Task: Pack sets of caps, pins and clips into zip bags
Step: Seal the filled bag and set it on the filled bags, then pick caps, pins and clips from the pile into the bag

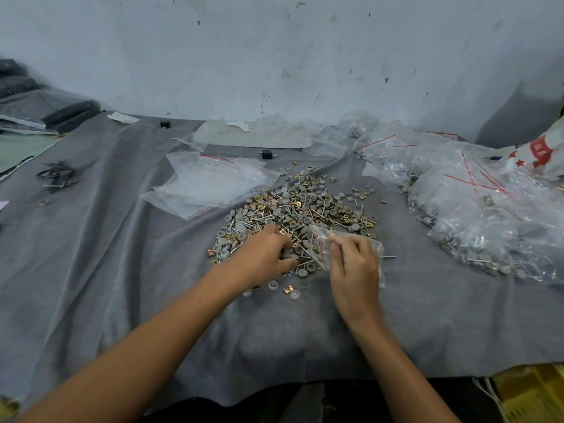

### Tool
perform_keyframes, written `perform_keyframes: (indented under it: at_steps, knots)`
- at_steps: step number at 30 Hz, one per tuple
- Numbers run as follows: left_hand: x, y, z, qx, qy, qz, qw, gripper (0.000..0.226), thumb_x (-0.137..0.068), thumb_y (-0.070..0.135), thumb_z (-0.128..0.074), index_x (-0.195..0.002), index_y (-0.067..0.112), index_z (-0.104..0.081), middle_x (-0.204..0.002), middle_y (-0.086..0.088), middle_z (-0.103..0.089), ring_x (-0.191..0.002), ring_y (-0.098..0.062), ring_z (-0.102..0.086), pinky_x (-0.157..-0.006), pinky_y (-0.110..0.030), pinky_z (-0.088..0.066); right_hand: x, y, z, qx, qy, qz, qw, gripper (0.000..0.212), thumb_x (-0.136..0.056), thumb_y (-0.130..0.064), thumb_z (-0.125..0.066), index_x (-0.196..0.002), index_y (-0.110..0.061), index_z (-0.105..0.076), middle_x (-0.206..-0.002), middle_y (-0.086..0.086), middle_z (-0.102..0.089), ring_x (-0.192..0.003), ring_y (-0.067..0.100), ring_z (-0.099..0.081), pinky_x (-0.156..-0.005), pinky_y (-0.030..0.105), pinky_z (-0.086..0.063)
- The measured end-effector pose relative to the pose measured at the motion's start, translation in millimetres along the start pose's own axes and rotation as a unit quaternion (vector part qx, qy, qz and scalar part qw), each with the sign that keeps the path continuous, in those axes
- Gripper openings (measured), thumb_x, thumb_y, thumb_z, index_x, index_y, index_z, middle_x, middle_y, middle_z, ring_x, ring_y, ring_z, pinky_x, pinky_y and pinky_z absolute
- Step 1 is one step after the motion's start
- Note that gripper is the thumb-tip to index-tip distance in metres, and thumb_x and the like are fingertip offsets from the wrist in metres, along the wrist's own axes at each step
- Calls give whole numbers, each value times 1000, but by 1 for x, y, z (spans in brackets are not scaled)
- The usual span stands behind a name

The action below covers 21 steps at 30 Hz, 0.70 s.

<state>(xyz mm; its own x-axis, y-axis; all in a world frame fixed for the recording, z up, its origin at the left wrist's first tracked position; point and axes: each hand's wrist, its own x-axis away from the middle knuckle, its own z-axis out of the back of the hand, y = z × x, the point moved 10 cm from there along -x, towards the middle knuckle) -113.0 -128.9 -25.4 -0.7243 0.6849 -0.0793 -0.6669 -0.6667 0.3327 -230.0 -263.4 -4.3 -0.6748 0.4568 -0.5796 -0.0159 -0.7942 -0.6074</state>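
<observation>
Loose pile (300,209) of parts sits mid-table on a grey cloth (122,254): round grey caps (295,294), thin metal pins (389,257) and small square gold clips (287,289), all mixed together. Left hand (262,257) is down on the near edge of the pile, fingers curled and closing on caps; exact pieces too small to tell. Right hand (354,264) pinches a small clear zip bag (319,242) with a red seal line, just right of the left hand, a few parts visible inside. Hands close together but not touching. Flat empty bags (207,181) lie left of the pile, filled bags (488,209) heaped on the right.
</observation>
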Motion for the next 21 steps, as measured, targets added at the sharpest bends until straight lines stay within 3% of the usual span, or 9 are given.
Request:
perform_keyframes:
  at_steps: [7,11,14,21]
  knots:
    - [1,9,6,-49,25,-18,998,22,-94,35,-62,-104,16,-66,-108,-4,-50,-86,-25,-57,-73,-35,-49,2,6,6,-17,30,-1,999,19,-102,-17,-57,-115,-14,-71,-109,-1,-63,-105,17,-53,-88,27,-41]
    - [3,11,6,-57,16,-24,998,15,-94,32,-61,-100,18,-62,-105,-2,-48,-84,-24,-56,-76,-39,-52,3,2,10,0,46,11,999,15,-102,-16,-60,-111,-16,-71,-107,-1,-67,-102,20,-54,-89,24,-34]
    - [4,10,8,-60,13,-37,997,8,-93,24,-59,-93,16,-61,-94,1,-50,-79,-20,-53,-70,-34,-46,3,1,11,14,46,17,999,13,-101,-16,-61,-108,-14,-72,-105,0,-68,-100,21,-54,-89,23,-32]
    - [5,0,20,-36,36,-26,998,16,-96,19,-53,-91,14,-67,-82,-2,-68,-73,-20,-61,-65,-37,-49,1,5,-1,21,-1,11,1000,17,-104,-20,-56,-110,-15,-71,-105,-1,-67,-100,20,-51,-85,22,-28]
